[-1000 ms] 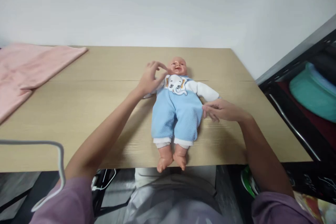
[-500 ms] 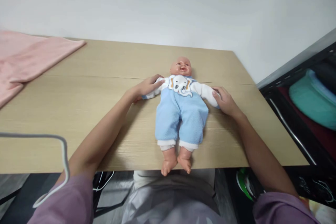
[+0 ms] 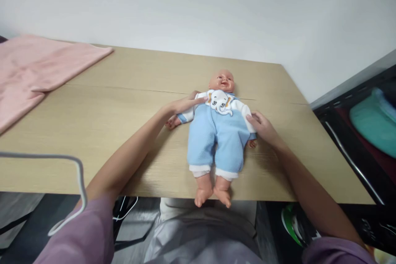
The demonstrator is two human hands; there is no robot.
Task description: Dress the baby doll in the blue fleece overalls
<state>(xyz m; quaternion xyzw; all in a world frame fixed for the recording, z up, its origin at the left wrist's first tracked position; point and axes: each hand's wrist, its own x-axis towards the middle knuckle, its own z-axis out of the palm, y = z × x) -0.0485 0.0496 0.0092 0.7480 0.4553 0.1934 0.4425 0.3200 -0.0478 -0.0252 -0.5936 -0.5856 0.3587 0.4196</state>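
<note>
A baby doll (image 3: 218, 132) lies on its back on the wooden table (image 3: 102, 128), head toward the wall, feet hanging over the near edge. It wears a blue romper with white sleeves and an elephant patch on the chest. My left hand (image 3: 185, 104) rests with fingers stretched out on the doll's white sleeve near its shoulder. My right hand (image 3: 261, 126) is curled around the doll's other arm, pressing it down against the doll's side.
A pink cloth (image 3: 37, 74) is spread over the table's far left. A white clothes hanger (image 3: 72, 181) sticks in at the lower left. Dark shelving with a teal item (image 3: 373, 121) stands to the right of the table.
Both doll arms have been brought down from spread-out toward its sides. My hands followed them inward. The view has shifted slightly left.
</note>
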